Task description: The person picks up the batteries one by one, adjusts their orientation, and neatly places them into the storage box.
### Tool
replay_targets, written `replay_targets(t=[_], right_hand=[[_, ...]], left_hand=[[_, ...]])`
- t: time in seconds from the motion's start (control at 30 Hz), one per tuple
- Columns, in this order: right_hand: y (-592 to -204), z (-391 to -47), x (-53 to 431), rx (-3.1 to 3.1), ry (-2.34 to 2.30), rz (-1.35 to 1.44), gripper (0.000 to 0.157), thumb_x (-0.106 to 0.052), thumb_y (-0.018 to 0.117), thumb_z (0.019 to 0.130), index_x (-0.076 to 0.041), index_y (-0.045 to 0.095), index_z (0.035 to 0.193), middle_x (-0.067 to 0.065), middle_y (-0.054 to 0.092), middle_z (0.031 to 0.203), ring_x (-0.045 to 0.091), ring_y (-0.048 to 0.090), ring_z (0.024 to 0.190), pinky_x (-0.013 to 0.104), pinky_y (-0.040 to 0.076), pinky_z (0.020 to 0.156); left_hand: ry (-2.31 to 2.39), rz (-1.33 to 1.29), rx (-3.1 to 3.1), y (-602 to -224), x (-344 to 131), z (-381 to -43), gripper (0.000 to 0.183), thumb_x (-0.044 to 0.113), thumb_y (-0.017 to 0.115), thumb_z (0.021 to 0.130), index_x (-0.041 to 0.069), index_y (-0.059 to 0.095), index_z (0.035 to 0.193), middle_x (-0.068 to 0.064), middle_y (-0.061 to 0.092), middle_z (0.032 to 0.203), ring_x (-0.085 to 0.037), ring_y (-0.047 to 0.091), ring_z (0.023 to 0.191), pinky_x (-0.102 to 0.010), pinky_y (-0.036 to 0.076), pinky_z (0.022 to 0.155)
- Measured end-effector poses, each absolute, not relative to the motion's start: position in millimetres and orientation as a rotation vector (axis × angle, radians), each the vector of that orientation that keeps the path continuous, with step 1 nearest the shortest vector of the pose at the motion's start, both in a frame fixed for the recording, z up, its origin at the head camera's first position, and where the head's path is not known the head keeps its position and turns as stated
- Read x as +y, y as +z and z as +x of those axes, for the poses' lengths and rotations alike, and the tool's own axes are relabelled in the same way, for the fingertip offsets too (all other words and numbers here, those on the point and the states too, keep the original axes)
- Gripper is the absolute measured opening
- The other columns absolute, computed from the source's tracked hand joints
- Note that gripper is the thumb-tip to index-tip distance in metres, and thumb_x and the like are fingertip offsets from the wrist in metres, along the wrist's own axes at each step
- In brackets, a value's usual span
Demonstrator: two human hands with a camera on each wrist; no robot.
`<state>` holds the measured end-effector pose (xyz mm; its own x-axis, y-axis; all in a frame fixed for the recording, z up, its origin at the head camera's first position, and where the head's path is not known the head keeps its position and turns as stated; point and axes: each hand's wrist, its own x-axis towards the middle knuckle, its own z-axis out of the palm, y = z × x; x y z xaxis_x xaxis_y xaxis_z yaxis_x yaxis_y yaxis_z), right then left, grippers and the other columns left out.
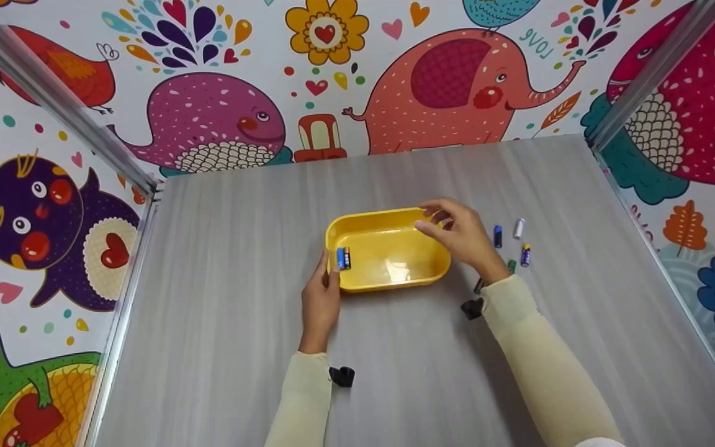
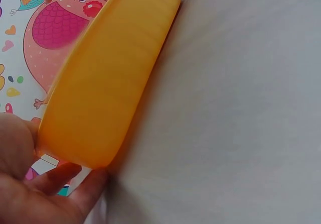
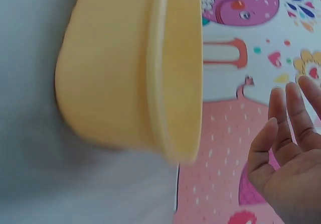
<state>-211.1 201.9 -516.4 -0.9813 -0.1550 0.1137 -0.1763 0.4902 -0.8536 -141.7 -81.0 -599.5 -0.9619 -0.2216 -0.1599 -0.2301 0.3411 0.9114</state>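
Observation:
A yellow plastic basin (image 1: pixel 373 245) stands on the grey table. My left hand (image 1: pixel 320 304) grips its left end, thumb at the rim and fingers against the outer wall; the left wrist view shows those fingertips (image 2: pixel 93 184) low on the basin. Two small batteries (image 1: pixel 344 257), one blue and one dark with orange, lie side by side inside at that end. Over the basin's right end hovers my right hand (image 1: pixel 462 236), holding nothing. In the right wrist view its fingers (image 3: pixel 293 113) are spread and loosely bent, apart from the basin wall.
Right of the basin lie several batteries: a blue-black one (image 1: pixel 498 236), a white one (image 1: pixel 519 228), a purple and yellow one (image 1: pixel 526 255), a green one (image 1: pixel 511 266). A dark one (image 1: pixel 479 285) is partly hidden by the right wrist. Cartoon-printed walls (image 1: pixel 332 81) enclose the table.

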Motion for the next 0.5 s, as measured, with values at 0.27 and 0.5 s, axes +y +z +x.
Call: replay_targets(t=[0.27,0.5], right_hand=[[-516,-209,250,-2.663,1.465,0.213,0.048,-0.051,0.074,0.091,-0.022,0.068,0.128,0.003,0.068,0.118,0.016,0.06,0.103,0.022,0.052,0.088],[-523,-211,288,-2.687,1.387,0.123,0.047,-0.049,0.073,0.091,-0.024,0.066,0.131,0.004,0.067,0.119,0.014,0.057,0.104,0.023,0.05,0.09]], left_hand=[[1.744,-0.45,2.554,-599,-81,-141,0.054,0.032,0.053,0.107,0.03,0.036,0.159,0.004,0.041,0.162,-0.017,0.038,0.15,-0.04,0.039,0.119],[1.758,-0.441,2.551,-598,-81,-141,0.053,0.031,0.053,0.108,0.03,0.036,0.158,0.006,0.039,0.162,-0.017,0.038,0.15,-0.04,0.039,0.119]])
